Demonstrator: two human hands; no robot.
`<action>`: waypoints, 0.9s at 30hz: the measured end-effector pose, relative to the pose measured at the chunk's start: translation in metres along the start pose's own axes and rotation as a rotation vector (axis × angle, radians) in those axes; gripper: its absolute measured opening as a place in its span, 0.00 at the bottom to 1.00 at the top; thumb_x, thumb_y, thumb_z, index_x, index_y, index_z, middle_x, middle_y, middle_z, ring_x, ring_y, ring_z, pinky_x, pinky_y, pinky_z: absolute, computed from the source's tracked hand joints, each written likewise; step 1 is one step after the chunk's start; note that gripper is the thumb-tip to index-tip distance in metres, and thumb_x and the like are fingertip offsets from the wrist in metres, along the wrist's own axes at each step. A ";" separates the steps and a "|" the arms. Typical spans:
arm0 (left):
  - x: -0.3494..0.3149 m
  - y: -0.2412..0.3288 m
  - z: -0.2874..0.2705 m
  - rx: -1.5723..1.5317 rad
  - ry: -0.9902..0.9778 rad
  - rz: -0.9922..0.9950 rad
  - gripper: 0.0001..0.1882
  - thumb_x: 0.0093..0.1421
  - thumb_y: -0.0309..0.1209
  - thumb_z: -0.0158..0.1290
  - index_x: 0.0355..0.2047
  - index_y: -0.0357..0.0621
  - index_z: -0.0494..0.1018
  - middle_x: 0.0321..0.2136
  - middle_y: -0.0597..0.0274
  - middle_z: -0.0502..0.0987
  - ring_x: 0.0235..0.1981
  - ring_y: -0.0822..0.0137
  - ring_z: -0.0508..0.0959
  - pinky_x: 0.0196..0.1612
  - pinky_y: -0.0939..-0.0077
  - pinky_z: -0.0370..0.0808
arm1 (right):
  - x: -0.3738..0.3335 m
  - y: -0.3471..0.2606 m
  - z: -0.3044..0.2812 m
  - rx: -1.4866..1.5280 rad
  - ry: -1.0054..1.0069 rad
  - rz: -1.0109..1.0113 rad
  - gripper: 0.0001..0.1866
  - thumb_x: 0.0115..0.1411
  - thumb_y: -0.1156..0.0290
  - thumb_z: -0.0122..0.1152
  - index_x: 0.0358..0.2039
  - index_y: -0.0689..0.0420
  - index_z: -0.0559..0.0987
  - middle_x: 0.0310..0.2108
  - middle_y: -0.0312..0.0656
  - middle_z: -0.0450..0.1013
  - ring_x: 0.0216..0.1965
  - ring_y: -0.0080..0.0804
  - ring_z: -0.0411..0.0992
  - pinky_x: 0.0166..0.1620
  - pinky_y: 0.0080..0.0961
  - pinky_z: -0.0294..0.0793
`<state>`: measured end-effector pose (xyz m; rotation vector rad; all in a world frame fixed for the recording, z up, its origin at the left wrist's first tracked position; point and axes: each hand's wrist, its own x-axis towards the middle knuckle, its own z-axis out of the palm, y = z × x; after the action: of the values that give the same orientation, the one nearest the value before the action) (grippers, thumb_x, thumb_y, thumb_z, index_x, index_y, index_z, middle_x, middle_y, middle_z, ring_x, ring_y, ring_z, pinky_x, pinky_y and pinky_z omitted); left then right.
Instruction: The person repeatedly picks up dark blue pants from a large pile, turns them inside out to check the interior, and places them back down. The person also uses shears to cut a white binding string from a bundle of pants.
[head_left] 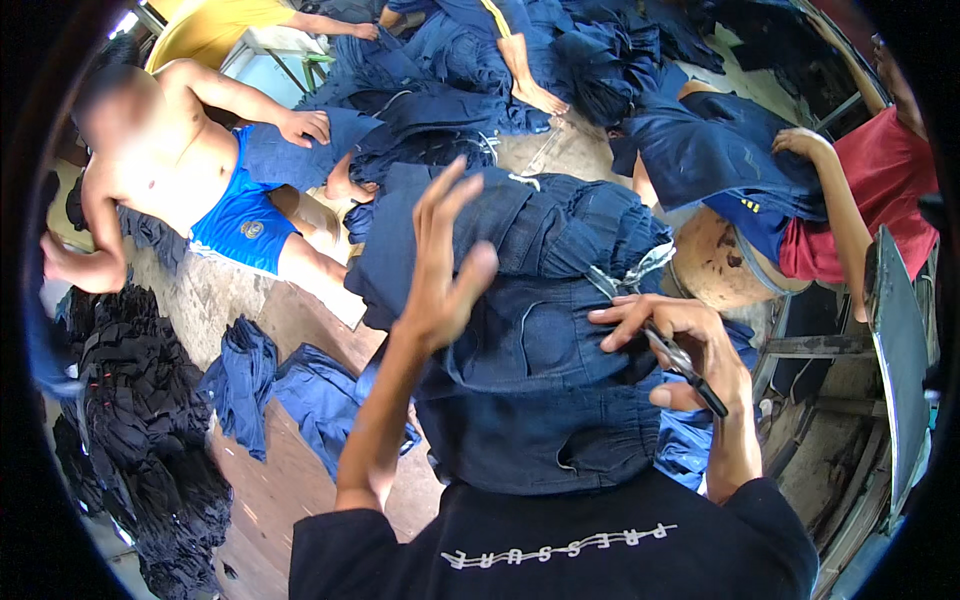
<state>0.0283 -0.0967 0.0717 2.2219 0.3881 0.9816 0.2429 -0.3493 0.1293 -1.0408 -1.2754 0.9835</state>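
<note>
1. from my remote seat, i see the pile of dark blue denim garments in the middle of the head view, close against the front of the wearer's black shirt; what bears it underneath is hidden from me;
2. i judge the cloth soft and floppy, hard to damage and more grippy than slippery; a single piece should lift lightly, but the whole pile looks heavy and apt to slump;
3. to take hold, i would pinch a gathered edge on the right side, where the folds look thick; the white tie looks too loose for a handle;
4. the left hand is raised above the pile's left part, forearm steep, fingers pointing up with the thumb spread wide, gripping nothing; it is blurred, so i can't swear to each finger;
5. the right hand comes in over the pile's right side, wrist bent inward; it holds small snips across the palm, first fingers reaching toward the denim, thumb apart; whether those fingertips touch cloth, i can't tell;
6. beyond, a co-worker in blue shorts has denim across the lap
</note>
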 end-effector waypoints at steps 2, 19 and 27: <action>0.047 -0.018 -0.001 0.016 -0.079 0.082 0.31 0.74 0.50 0.53 0.69 0.45 0.72 0.75 0.46 0.65 0.77 0.45 0.60 0.79 0.49 0.51 | 0.000 0.001 0.000 0.033 -0.002 0.093 0.28 0.48 0.54 0.86 0.24 0.53 0.70 0.46 0.56 0.84 0.62 0.62 0.78 0.70 0.59 0.66; -0.069 0.045 -0.032 -0.050 -0.197 -0.025 0.24 0.54 0.49 0.74 0.27 0.42 0.76 0.27 0.61 0.79 0.28 0.58 0.77 0.34 0.66 0.71 | -0.012 0.017 0.019 -0.025 0.337 0.094 0.25 0.50 0.69 0.83 0.29 0.56 0.68 0.48 0.52 0.76 0.48 0.32 0.76 0.55 0.30 0.73; -0.025 0.028 -0.035 -0.025 -0.257 -0.502 0.23 0.69 0.32 0.64 0.57 0.39 0.67 0.21 0.57 0.79 0.19 0.60 0.78 0.29 0.67 0.75 | 0.057 0.006 0.012 -0.288 0.272 -0.064 0.23 0.54 0.69 0.82 0.30 0.55 0.68 0.58 0.53 0.78 0.55 0.33 0.75 0.60 0.34 0.72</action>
<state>-0.0139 -0.1134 0.0942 2.0441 0.7596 0.4271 0.2336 -0.2921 0.1377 -1.2984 -1.2362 0.5945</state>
